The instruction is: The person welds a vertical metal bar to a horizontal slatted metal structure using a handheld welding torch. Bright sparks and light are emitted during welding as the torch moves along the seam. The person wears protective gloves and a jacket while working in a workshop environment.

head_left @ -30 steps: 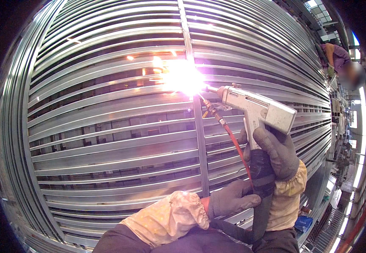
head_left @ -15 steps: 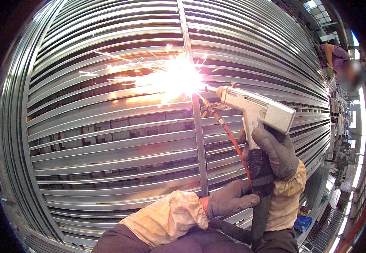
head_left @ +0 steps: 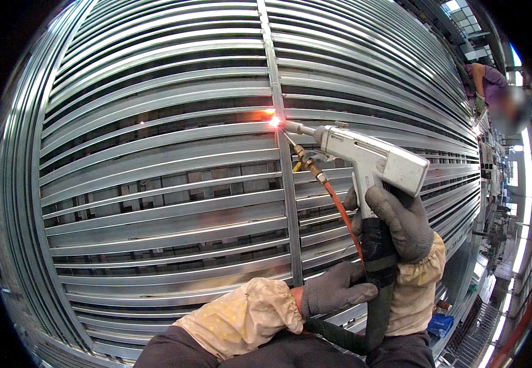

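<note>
Head view — right hand (head_left: 401, 224) grips welding gun (head_left: 370, 159); left hand (head_left: 333, 288) steadies hose (head_left: 373, 288).

Metal fabrication workshop: stacked steel slats (head_left: 155, 147), welding gun (head_left: 364, 156).

Second person (head_left: 490, 83) at upper right beside panel edge; blue crate (head_left: 441, 324) on floor, lower right

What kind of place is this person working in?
Most likely a metal fabrication workshop. The right hand holds a welding gun glowing at its tip against a large rack of steel slats, and another worker stands farther down the hall.
</note>
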Available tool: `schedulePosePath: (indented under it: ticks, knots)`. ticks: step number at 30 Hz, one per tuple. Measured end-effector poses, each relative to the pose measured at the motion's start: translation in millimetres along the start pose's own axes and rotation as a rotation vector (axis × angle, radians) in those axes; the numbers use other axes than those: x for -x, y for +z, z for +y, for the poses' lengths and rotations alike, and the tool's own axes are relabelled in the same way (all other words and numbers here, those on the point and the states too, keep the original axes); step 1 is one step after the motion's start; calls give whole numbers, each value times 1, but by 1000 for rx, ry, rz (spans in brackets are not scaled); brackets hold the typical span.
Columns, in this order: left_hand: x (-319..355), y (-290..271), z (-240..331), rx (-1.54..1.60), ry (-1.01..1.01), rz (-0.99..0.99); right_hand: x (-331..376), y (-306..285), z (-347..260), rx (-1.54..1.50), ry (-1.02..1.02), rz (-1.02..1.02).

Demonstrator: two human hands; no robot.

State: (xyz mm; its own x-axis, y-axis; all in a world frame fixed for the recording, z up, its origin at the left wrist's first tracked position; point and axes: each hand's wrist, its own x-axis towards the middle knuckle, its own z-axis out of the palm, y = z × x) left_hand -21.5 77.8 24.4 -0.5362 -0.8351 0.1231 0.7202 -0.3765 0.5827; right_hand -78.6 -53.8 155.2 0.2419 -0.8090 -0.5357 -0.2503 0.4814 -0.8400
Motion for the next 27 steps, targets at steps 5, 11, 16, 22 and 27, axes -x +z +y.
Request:
schedulePosePath:
  ticks: [5, 11, 16, 22, 27]
  knots:
    - [-2, 10, 13, 82, 42, 50, 1, 1, 2, -14, -25, 18]
    - [0, 4, 4, 39, -7, 25, 1, 3, 0, -13, -31, 1]
    - [0, 6, 12, 39, 1, 23, 1, 0, 2, -6, -27, -10]
    - [2, 4, 19, 60, -69, -2, 2, 4, -2, 11, -26, -1]
    - [1, 2, 10, 47, -41, -7, 3, 8, -6, 15, -5, -10]
